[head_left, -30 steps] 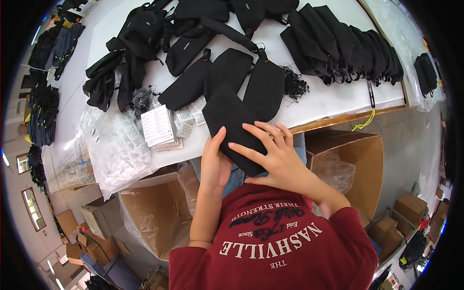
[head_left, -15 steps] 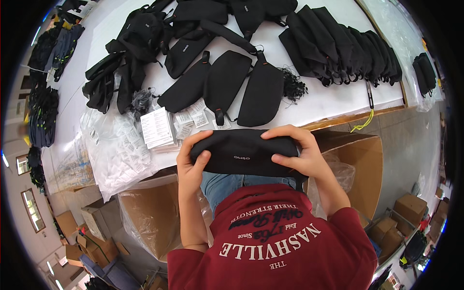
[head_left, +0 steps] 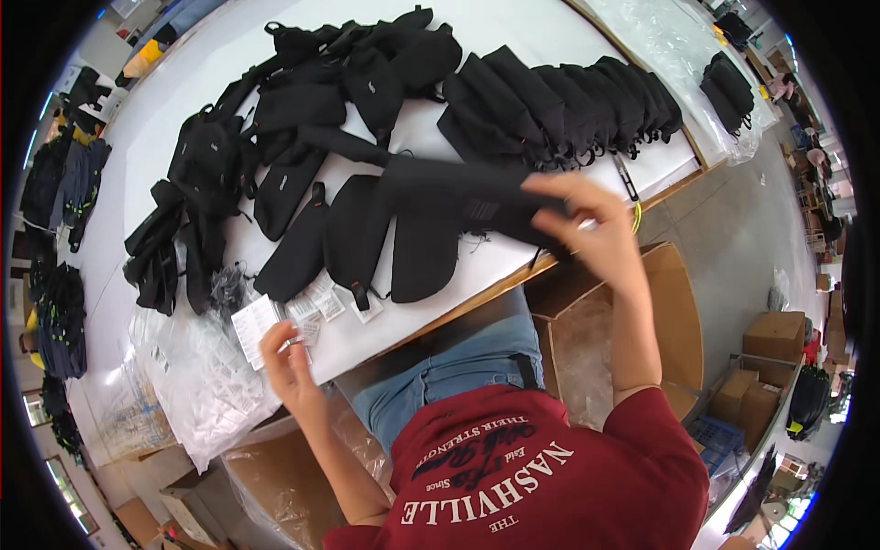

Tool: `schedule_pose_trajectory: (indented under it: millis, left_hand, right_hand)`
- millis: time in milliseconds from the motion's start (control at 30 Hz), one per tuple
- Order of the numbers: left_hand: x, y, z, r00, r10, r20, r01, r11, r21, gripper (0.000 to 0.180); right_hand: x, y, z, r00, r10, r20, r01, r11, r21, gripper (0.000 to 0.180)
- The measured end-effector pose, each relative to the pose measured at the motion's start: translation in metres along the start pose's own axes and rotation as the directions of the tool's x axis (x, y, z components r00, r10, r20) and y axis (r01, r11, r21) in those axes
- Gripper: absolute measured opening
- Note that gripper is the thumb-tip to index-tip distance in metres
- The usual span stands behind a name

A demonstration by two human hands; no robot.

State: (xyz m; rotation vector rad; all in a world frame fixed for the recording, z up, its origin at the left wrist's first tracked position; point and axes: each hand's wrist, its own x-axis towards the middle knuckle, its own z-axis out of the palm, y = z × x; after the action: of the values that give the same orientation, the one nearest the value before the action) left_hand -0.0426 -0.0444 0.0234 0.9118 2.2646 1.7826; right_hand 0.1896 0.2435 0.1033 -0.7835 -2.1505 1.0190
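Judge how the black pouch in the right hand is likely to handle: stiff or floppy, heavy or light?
The black pouch stretches out flat and level from the right hand, which holds only one end, so it probably has some body rather than being limp. One hand carries it aloft, suggesting it is light. Its matte fabric likely gives a non-slip grip.
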Motion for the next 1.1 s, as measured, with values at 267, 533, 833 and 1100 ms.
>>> schedule_pose_trajectory:
  millis: [267,533,833,1100]
  left_hand:
    - [0.024,-0.079,-0.062,0.973,0.016,-0.229,0.14,0.749,0.648,0.05]
    - [0.014,-0.114,-0.062,0.975,-0.123,-0.188,0.223,0.609,0.761,0.076]
    - [0.014,-0.133,-0.077,0.959,-0.122,-0.256,0.267,0.69,0.673,0.062]
    - [0.013,-0.113,-0.065,0.958,0.095,-0.271,0.167,0.585,0.794,0.052]
  right_hand:
    - [0.086,0.06,-0.052,0.741,-0.326,-0.588,-0.003,0.873,-0.488,0.035]
    - [0.084,0.101,-0.03,0.972,0.028,-0.234,-0.134,0.882,-0.451,0.049]
    - [0.085,0.112,-0.031,0.968,-0.057,-0.244,-0.072,0.87,-0.488,0.049]
    - [0.057,0.071,-0.005,0.879,-0.233,-0.416,0.032,0.9,-0.435,0.024]
